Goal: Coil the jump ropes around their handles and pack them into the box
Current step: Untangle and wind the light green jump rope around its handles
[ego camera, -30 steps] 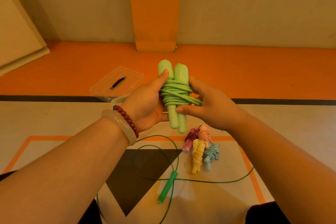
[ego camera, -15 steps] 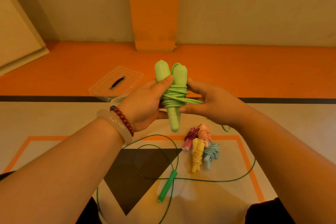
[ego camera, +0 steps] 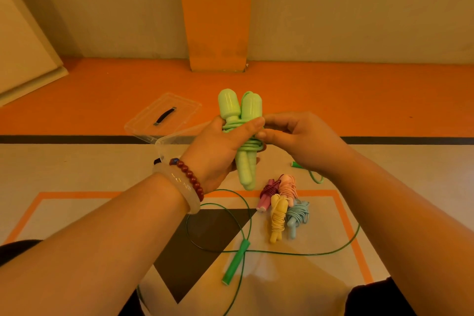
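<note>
- Head view, grip: left hand [ego camera: 215, 154] wraps around the light green jump rope [ego camera: 243, 167], with the thumb laid across its coils. The two handles stand upright side by side, bulbous ends above the fist, slim ends below.
- Right hand [ego camera: 300, 141] pinches the cord at the coil's right edge, fingertips touching the left thumb's tip.
- Clear box [ego camera: 164, 140] sits on the floor [ego camera: 384, 161] behind the left wrist; only part of its rim shows, and its contents are hidden.
- Clear lid [ego camera: 179, 108] lies flat just beyond it.
- Maroon rope [ego camera: 268, 192], pink rope [ego camera: 288, 186], yellow rope [ego camera: 278, 215] and blue rope [ego camera: 297, 214], each coiled, lie bunched together below the hands, outside the box.
- Dark green rope [ego camera: 236, 261] sprawls uncoiled around them.
</note>
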